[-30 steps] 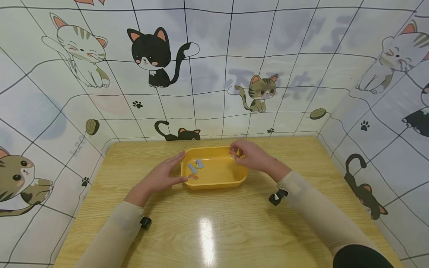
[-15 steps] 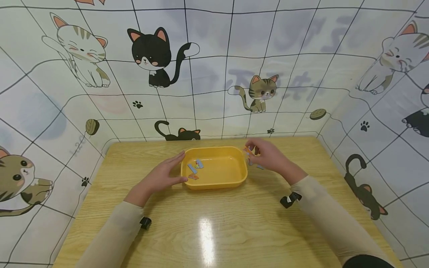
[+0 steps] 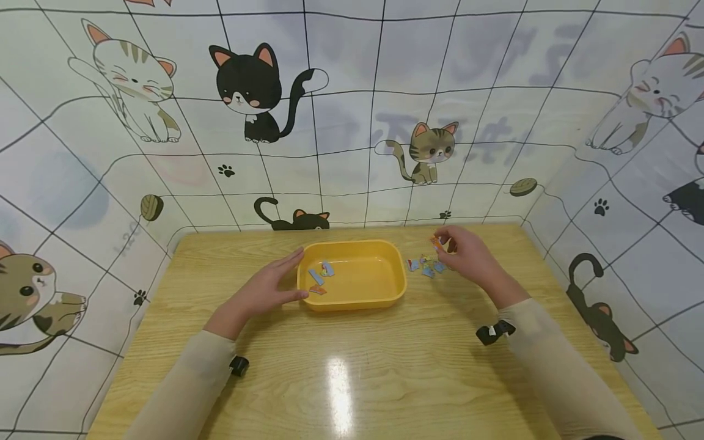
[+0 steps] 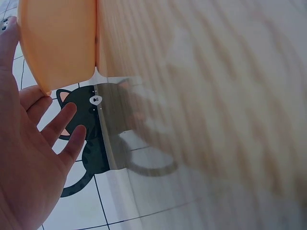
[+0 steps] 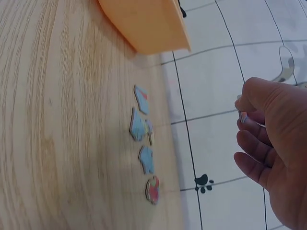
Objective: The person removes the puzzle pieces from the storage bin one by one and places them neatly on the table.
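Observation:
A yellow plastic tray [image 3: 354, 304] lies on the wooden table. My left hand [image 3: 265, 288] spans its left end, straight fingers along the back corner and thumb at the front corner. In the left wrist view some fingertips touch the tray wall [image 4: 57, 43] while others hang loose. Several small flat puzzle pieces lie in the tray's left part, including a blue strip [image 3: 316, 277] and an orange piece [image 3: 317, 289]. My right hand [image 3: 467, 256] pinches an orange-patterned puzzle piece [image 3: 436, 242] between thumb and fingers, raised above the table right of the tray.
Several more puzzle pieces lie on the table beside the tray's right end, among them a blue one [image 3: 428, 271] and a red one [image 5: 152, 190]. A cat-patterned cloth wall [image 3: 352, 122] stands behind the table [image 3: 286, 366] and along its sides.
My right hand has moved from over the tray's back right corner rightward, out past the pieces on the table, still pinching the orange-patterned piece. The left hand and tray have stayed put.

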`<state>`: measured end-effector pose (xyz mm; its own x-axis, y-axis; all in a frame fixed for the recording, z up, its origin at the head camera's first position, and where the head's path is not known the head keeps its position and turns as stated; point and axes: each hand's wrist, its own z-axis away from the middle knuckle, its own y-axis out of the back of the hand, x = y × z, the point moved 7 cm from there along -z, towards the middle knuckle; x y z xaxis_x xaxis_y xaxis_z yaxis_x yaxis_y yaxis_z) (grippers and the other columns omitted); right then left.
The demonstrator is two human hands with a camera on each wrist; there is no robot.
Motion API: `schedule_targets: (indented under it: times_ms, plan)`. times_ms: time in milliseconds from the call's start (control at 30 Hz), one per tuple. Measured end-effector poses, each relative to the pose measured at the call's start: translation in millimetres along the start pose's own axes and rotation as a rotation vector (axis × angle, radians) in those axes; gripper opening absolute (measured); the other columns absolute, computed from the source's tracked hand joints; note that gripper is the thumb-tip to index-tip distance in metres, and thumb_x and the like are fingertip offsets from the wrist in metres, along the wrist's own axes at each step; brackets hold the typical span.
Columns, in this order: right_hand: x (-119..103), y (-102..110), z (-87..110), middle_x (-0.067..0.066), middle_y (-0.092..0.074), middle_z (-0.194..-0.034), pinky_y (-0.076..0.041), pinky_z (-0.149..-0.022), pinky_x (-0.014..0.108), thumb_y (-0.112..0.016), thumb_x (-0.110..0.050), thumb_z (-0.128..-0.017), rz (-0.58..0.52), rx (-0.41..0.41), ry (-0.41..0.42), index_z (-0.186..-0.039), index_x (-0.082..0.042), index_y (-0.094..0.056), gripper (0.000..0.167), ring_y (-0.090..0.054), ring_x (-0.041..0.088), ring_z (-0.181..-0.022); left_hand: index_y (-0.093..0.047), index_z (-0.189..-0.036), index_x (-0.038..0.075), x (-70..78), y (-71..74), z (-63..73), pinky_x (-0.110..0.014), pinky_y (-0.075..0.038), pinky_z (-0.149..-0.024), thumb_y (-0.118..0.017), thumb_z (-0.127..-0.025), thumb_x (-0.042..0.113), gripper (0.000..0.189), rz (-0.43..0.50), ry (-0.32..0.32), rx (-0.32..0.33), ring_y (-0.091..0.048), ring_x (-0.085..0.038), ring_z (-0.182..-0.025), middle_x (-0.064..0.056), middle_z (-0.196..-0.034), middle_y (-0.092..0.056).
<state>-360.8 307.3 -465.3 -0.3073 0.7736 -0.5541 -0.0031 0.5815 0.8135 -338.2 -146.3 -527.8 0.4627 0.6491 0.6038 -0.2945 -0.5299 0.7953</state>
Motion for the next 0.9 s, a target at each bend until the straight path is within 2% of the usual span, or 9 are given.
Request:
schedule_targets:
  times_ms: [133,433,667,900]
  plan:
    - [16,5,5.8,0.017,-0.070,-0.114,-0.056,-0.071,0.041,-0.074,-0.007,-0.101,0.005,0.025,-0.032,-0.139,0.003,-0.066,0.040,-0.066,0.028,-0.090,-0.028,-0.177,0.020,-0.3,-0.1,-0.4,-0.063,-0.025,-0.132,-0.074,-0.099,0.069,0.103,-0.003,0.002,-0.001,-0.026,-0.036,-0.166,0.003,-0.184,-0.022]
    - [46,10,16.8,0.018,-0.070,-0.116,-0.054,-0.076,0.044,-0.076,-0.011,-0.102,0.041,0.076,-0.118,-0.138,0.003,-0.066,0.040,-0.066,0.033,-0.096,-0.029,-0.177,0.020,-1.0,-0.3,-0.3,-0.064,-0.026,-0.131,-0.075,-0.098,0.067,0.103,-0.010,-0.002,-0.001,-0.027,-0.037,-0.166,0.001,-0.184,-0.022]
    - [61,8,23.9,0.022,-0.068,-0.119,-0.053,-0.077,0.047,-0.076,-0.010,-0.103,0.064,0.068,-0.186,-0.140,0.006,-0.064,0.043,-0.065,0.037,-0.101,-0.029,-0.177,0.018,-1.1,-0.6,-0.4,-0.064,-0.026,-0.131,-0.076,-0.098,0.067,0.104,-0.014,0.000,-0.004,-0.027,-0.037,-0.166,0.001,-0.184,-0.022]
    - [79,4,28.2,0.025,-0.070,-0.116,-0.055,-0.081,0.052,-0.076,-0.012,-0.103,0.090,0.073,-0.212,-0.137,0.009,-0.064,0.042,-0.066,0.040,-0.100,-0.029,-0.177,0.018,0.0,-0.6,-0.7,-0.064,-0.026,-0.132,-0.075,-0.098,0.067,0.104,-0.013,-0.003,-0.005,-0.027,-0.037,-0.166,-0.001,-0.184,-0.022]
